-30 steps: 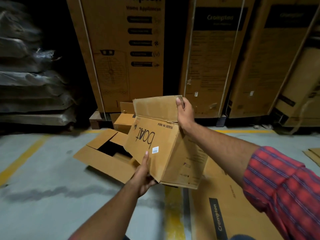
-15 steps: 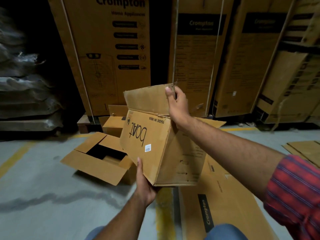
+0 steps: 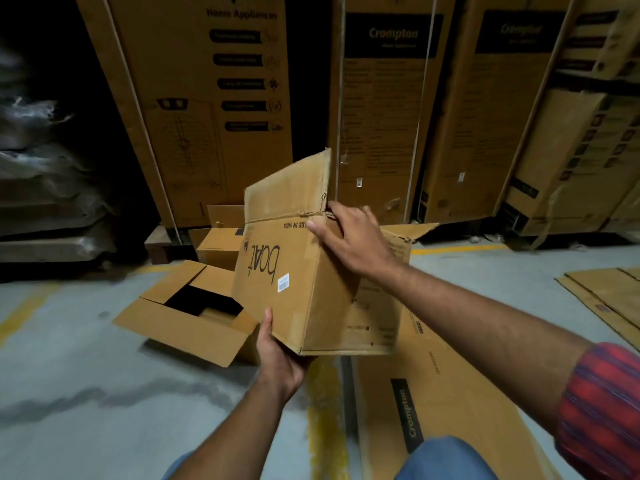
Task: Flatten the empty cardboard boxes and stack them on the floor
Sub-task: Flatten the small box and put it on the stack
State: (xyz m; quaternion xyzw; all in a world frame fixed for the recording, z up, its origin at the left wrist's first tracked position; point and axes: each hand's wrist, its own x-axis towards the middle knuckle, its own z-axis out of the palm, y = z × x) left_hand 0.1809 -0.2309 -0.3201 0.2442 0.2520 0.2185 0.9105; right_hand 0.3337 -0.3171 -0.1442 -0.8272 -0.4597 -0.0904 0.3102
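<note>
On the floor to my left an open box lies with its flaps spread, and just beside it my left hand cups the lower near corner of the boat box, thumb up on the printed face and fingers curled underneath. I hold that box in the air, tilted, one flap standing up at its far end. My right hand lies spread over its upper edge, palm down, fingers loose on the cardboard, above a flattened Crompton sheet on the floor to my right.
</note>
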